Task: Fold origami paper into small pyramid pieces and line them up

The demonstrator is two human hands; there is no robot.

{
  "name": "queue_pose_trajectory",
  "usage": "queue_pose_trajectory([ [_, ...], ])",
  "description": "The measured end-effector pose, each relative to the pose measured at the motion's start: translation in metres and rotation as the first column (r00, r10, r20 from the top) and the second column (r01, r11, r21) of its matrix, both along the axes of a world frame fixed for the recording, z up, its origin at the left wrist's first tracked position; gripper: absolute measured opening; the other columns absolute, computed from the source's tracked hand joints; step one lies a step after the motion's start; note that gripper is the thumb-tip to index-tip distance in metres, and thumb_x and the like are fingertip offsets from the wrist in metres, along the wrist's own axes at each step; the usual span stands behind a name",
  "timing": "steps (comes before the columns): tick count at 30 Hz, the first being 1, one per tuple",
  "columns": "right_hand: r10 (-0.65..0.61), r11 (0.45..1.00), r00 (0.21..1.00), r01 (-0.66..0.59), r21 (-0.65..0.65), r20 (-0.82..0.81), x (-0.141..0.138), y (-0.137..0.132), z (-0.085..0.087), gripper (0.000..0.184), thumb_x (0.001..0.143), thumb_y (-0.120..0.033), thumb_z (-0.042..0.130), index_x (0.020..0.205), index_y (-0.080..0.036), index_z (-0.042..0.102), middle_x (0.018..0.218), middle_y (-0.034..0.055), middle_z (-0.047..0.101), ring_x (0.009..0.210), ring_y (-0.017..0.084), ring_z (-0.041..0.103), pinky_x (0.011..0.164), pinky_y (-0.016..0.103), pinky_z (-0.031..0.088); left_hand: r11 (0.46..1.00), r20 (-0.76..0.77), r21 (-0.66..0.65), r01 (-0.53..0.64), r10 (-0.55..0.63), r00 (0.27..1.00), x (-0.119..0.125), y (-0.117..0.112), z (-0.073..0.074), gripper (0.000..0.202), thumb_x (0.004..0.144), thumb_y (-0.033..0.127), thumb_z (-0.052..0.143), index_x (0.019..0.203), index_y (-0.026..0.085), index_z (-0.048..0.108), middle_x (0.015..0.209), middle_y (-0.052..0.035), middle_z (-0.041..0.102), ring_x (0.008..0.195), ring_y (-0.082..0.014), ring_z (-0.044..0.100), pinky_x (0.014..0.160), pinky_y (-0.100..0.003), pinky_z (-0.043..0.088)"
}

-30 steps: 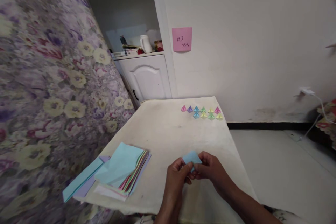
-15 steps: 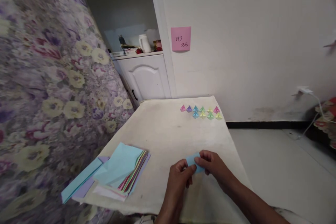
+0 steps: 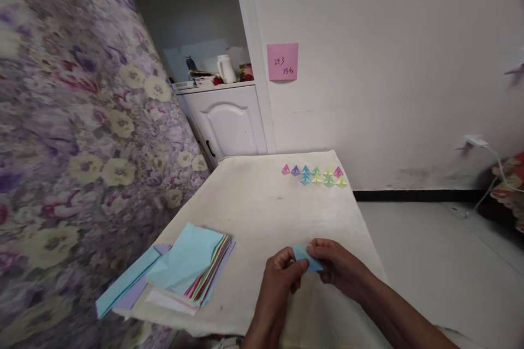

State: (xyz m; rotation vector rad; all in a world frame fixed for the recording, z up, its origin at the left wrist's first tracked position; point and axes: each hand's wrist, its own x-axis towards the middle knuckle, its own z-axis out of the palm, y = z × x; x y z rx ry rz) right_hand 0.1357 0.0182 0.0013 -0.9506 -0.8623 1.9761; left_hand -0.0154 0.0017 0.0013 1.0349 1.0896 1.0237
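A small piece of folded blue paper is held between both hands above the near part of the table. My left hand pinches its left side, thumb on top. At its right edge, my right hand grips with thumb and fingers closed; the fingertips behind the paper are partly hidden. Towards the far right of the table stand two rows of small folded paper shapes in pink, purple, blue, green and yellow. A stack of coloured paper sheets, light blue uppermost, lies left of my hands.
Beside the stack, a folded light-blue strip reaches the left edge of the cloth-covered table. A floral curtain hangs along the left. Behind are a white cabinet and a wall with a pink note.
The blue paper has turned slightly in my hands and now looks more pointed at the lower right. My right fingers have shifted a little along its edge.
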Motion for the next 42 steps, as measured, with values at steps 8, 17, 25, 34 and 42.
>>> queue_pose_trajectory([
  [8, 0.004, 0.993, 0.994, -0.018, -0.119, -0.113, -0.006, -0.003, 0.0, 0.031, 0.061, -0.035, 0.074, 0.075, -0.018, 0.053, 0.055, -0.0078, 0.043, 0.043, 0.003, 0.033, 0.042, 0.016, 0.025, 0.999, 0.066, 0.019, -0.034, 0.033, 0.997, -0.001, -0.002, 0.003, 0.025, 0.063, 0.033, 0.072, 0.066, 0.016, 0.054, 0.044, 0.0064, 0.047, 0.037, -0.0054, 0.037, 0.038, -0.017, 0.026],
  [17, -0.01, 0.995, 0.997, 0.002, -0.098, -0.078, -0.007, -0.005, -0.002, 0.03, 0.062, -0.035, 0.074, 0.076, -0.017, 0.054, 0.055, -0.0068, 0.045, 0.045, 0.004, 0.036, 0.042, 0.016, 0.025, 0.999, 0.078, 0.005, -0.038, 0.037, 0.996, -0.003, -0.001, 0.003, 0.028, 0.062, 0.031, 0.073, 0.079, 0.014, 0.061, 0.051, 0.0039, 0.054, 0.041, -0.0069, 0.043, 0.041, -0.018, 0.031],
  [25, -0.11, 0.982, 0.975, 0.077, 0.171, 0.192, -0.009, -0.003, -0.001, 0.027, 0.061, -0.032, 0.071, 0.061, -0.017, 0.049, 0.048, -0.0086, 0.039, 0.041, 0.004, 0.03, 0.039, 0.018, 0.022, 1.0, 0.07, -0.003, -0.023, 0.023, 0.997, -0.005, 0.0, -0.001, 0.025, 0.062, 0.031, 0.072, 0.07, 0.015, 0.055, 0.047, 0.0046, 0.053, 0.04, -0.0069, 0.043, 0.04, -0.017, 0.03],
  [34, -0.111, 0.917, 0.929, -0.041, 0.396, 0.353, 0.003, 0.002, 0.006, 0.017, 0.07, -0.03, 0.063, 0.068, -0.014, 0.062, 0.059, -0.0013, 0.056, 0.053, 0.009, 0.045, 0.049, 0.021, 0.032, 0.997, -0.085, 0.074, -0.024, 0.03, 0.996, -0.002, 0.002, -0.005, 0.025, 0.064, 0.027, 0.07, 0.065, 0.018, 0.046, 0.045, 0.0081, 0.047, 0.037, -0.0071, 0.044, 0.037, -0.017, 0.032],
  [42, -0.183, 0.894, 0.858, -0.057, 0.444, 0.479, 0.001, 0.004, -0.003, 0.011, 0.069, -0.024, 0.063, 0.064, -0.015, 0.059, 0.053, -0.0034, 0.051, 0.047, 0.008, 0.041, 0.044, 0.02, 0.031, 0.991, -0.156, 0.112, -0.066, 0.084, 0.984, -0.003, 0.003, -0.002, 0.022, 0.066, 0.028, 0.068, 0.08, 0.015, 0.057, 0.062, 0.004, 0.055, 0.043, -0.0064, 0.046, 0.039, -0.017, 0.034],
])
